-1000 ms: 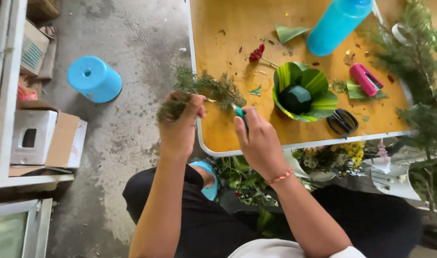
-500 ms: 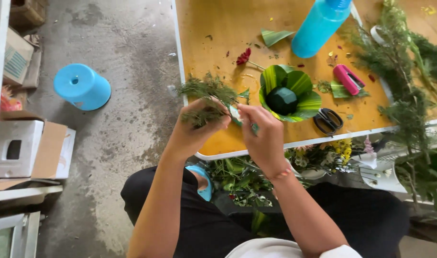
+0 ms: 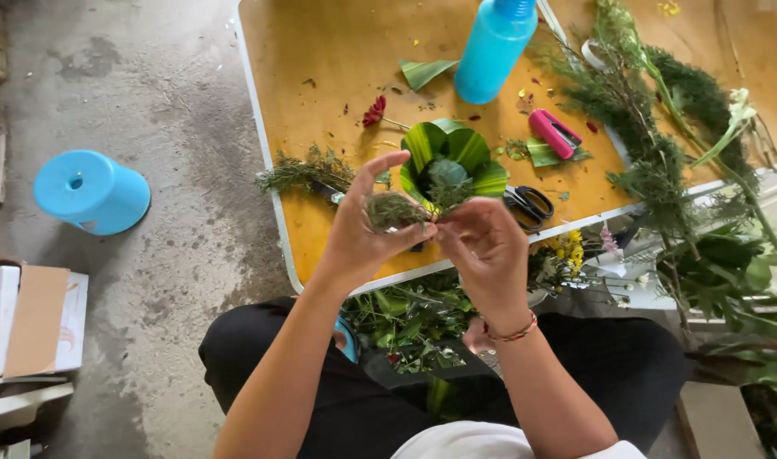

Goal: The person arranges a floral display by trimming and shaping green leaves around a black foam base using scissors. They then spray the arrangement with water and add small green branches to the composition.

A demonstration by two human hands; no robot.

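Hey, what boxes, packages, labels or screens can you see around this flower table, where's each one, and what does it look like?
Cardboard box: on the floor at the left edge, brown flap open, white side panel.
Spray bottle: at the table's far side, a plain blue plastic cylinder; no label shows.
Screens or signs: none in view.

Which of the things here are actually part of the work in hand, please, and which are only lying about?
In hand:
left hand and right hand holding a small green sprig
leaf-wrapped arrangement
feathery greenery beside it

Lying about:
blue spray bottle
pink stapler
black scissors
red flower
blue stool
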